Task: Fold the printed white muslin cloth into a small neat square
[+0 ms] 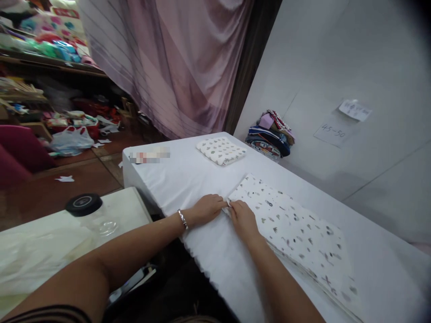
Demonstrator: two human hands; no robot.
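Small strip, blurred beyond telling

Left hand and right hand: both bare, forearms uncovered. Left wrist: 1 slim silver-coloured bracelet of small links. Left upper arm: edge of a dark sleeve with thin lighter stripes.

Matt patterned cloth, smooth white cloth table cover, shiny metal bracelet, glossy black plastic lid

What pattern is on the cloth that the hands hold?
The cloth is white with small scattered dark motifs; head view.
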